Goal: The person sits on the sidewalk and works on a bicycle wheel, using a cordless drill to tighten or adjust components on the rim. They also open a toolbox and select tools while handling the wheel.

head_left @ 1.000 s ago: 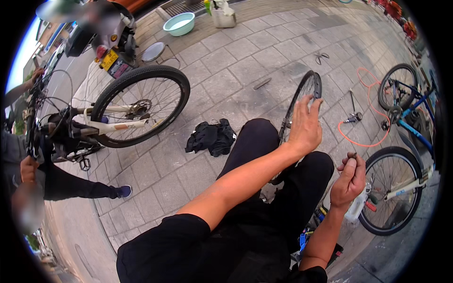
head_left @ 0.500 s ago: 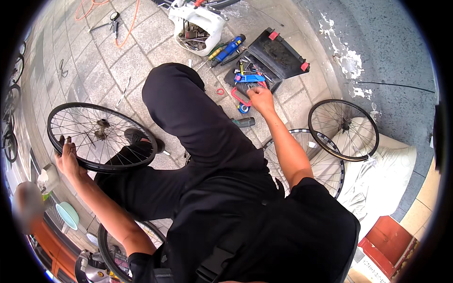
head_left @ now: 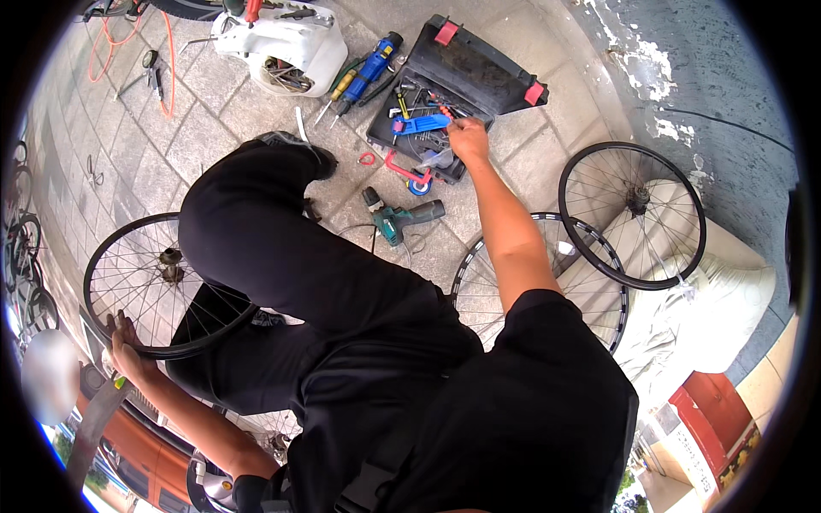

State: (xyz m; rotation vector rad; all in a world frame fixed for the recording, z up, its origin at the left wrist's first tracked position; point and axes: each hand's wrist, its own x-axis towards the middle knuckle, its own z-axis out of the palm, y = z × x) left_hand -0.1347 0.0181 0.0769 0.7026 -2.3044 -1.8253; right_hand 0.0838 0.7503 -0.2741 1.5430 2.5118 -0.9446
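Grey paving shows through a black-rimmed, thin-spoked bicycle wheel.

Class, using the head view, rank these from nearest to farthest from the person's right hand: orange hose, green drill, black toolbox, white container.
1. Black toolbox: right at the right hand.
2. Green drill: below the toolbox in the picture.
3. White container: left of the toolbox.
4. Orange hose: farther left.

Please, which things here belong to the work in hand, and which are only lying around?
In hand or at hand:
bicycle wheel, held by left hand
black toolbox, at right hand

Apparently just lying about:
green drill
wheel at far right
pale cover
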